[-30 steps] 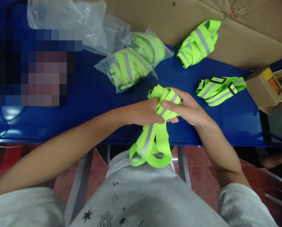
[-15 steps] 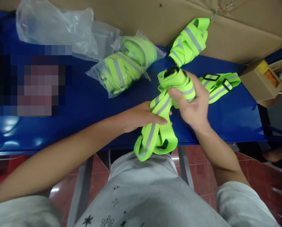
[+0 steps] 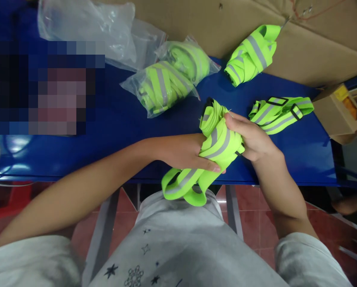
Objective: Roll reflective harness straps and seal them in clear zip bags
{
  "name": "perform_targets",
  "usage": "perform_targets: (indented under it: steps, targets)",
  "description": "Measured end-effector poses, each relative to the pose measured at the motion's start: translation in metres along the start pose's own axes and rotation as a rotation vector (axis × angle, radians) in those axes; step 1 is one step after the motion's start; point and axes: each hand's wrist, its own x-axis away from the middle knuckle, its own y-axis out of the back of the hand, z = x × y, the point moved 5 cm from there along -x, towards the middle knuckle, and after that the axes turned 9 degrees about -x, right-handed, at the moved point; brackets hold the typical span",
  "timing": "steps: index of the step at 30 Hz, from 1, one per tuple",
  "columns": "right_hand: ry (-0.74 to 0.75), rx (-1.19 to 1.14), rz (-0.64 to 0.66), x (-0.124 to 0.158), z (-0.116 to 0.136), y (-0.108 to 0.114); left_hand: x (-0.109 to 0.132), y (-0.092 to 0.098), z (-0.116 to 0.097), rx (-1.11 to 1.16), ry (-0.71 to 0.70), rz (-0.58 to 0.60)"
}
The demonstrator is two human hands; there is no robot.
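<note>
Between my hands is a neon-yellow reflective strap (image 3: 222,141) with grey stripes, partly wound into a roll. My left hand (image 3: 186,153) is closed around its lower folds, thumb across the front, and loose loops hang below it near my shirt. My right hand (image 3: 252,135) grips the rolled part from the right, with the thumb on top. A second strap (image 3: 283,113) with black buckles lies folded on the blue table (image 3: 112,119), just beyond my right hand. Farther back, a rolled strap (image 3: 252,56) leans by the cardboard.
Two clear bags (image 3: 163,87) holding rolled straps lie behind my left hand. Clear plastic bags (image 3: 91,32) are spread at the back left. A cardboard wall (image 3: 322,44) borders the back, and a small open box (image 3: 342,111) stands at the right end. A blurred patch covers the left.
The roll has tipped and come down towards me, and my right hand has turned with it. The hanging loops have swung left. The whole view has shifted slightly.
</note>
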Motion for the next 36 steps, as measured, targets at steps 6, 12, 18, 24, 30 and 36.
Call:
perform_targets:
  steps: [6, 12, 18, 24, 30, 36]
  targets:
    - [0.398, 0.399, -0.186, 0.008, 0.019, -0.001, 0.001, 0.008, 0.000, -0.037, -0.003, -0.062]
    - [0.445, 0.647, -0.001, 0.013, 0.016, -0.020, 0.002, 0.017, -0.003, -0.124, -0.024, -0.175]
    - [0.564, 0.690, -0.185, 0.015, 0.016, -0.020, -0.005, 0.013, 0.018, 0.380, 0.206, -0.322]
    - [0.608, 0.691, -0.339, 0.022, 0.031, -0.009, -0.005, -0.004, 0.017, 0.643, 0.294, -0.130]
    - [0.512, 0.470, -0.297, 0.018, 0.027, 0.003, -0.002, 0.010, 0.022, 0.292, 0.299, -0.138]
    - [0.316, 0.210, -0.241, 0.014, 0.013, 0.007, -0.004, 0.011, 0.029, 0.176, 0.280, -0.104]
